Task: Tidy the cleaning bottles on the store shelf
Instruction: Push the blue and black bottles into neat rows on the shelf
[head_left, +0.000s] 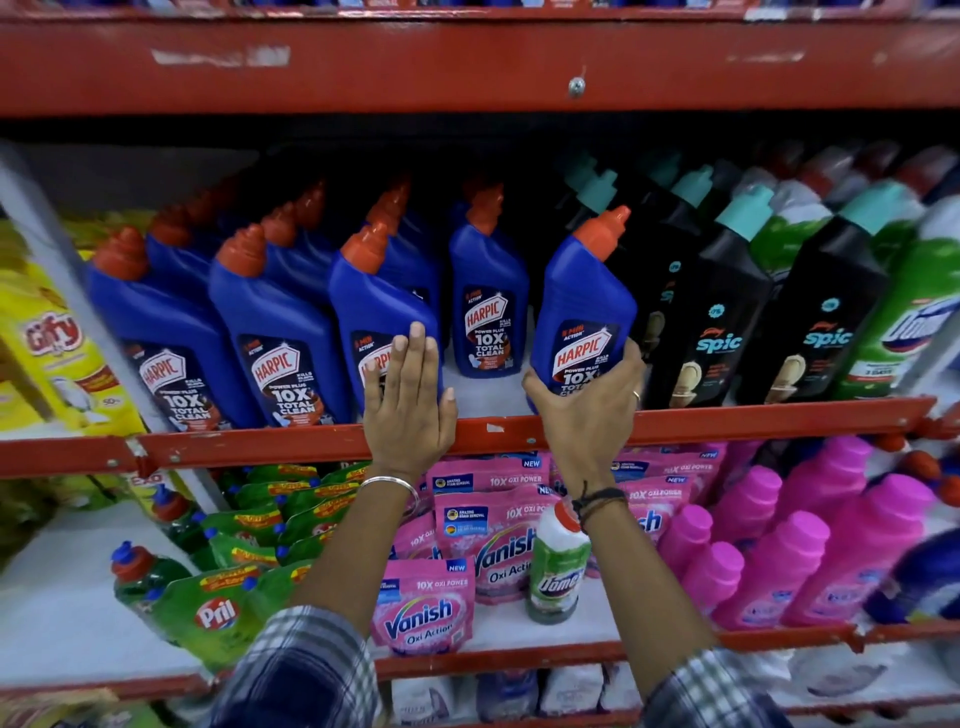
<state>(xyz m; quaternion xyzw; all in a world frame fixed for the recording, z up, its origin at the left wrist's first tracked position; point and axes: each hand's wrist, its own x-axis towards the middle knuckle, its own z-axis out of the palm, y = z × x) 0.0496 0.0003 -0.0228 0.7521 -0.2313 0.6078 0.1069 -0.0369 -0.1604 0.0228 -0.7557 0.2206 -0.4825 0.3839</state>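
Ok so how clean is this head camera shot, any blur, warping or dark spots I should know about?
Head view: sharp in the centre, so the label on the blue Harpic bottle in the right hand reads clearly; the edges smear, as on the green Domex bottle at far right; the wide lens bows the red shelf rail; the back of the shelf behind the bottles sits in deep shadow.

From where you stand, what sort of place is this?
Most likely a shop's cleaning-products aisle. Red metal shelves hold rows of the same blue Harpic bottles, black Spic bottles and pink Vanish pouches, all facing out. The right hand grips one Harpic bottle; the left hand lies flat against another.
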